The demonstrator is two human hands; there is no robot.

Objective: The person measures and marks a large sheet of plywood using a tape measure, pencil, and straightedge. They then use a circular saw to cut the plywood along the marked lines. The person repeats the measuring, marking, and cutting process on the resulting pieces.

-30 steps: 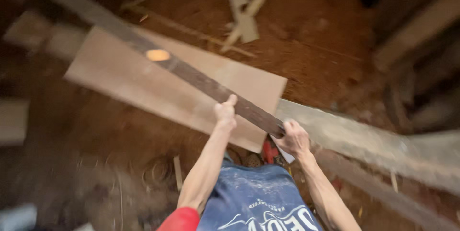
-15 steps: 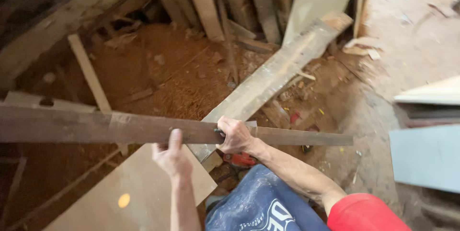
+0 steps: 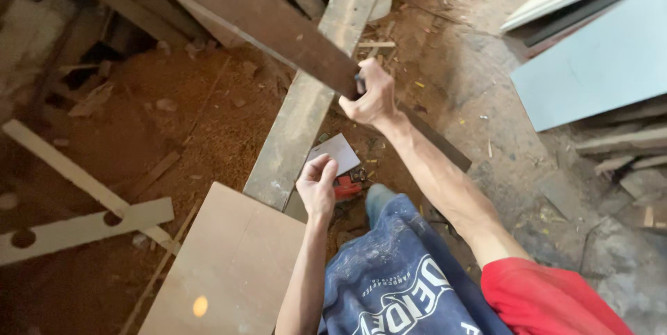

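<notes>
open: sawdust floor (image 3: 174,134) | blocked: grey beam (image 3: 299,127), dark plank (image 3: 264,19)

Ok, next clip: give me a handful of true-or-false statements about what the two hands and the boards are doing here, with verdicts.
1. The right hand grips the long dark plank. True.
2. The left hand also grips that plank. False: it hangs free below it, fingers curled, holding nothing that shows.
3. A pale flat panel lies on the floor near the left hand. True.
4. The floor on the left of the picture is covered in grey tiles. False: it is reddish sawdust with wood scraps.
5. A white strip with round holes lies at the left of the picture. True.
6. The weathered beam stands upright against a wall. False: it lies along the ground, passing under the held plank.
</notes>
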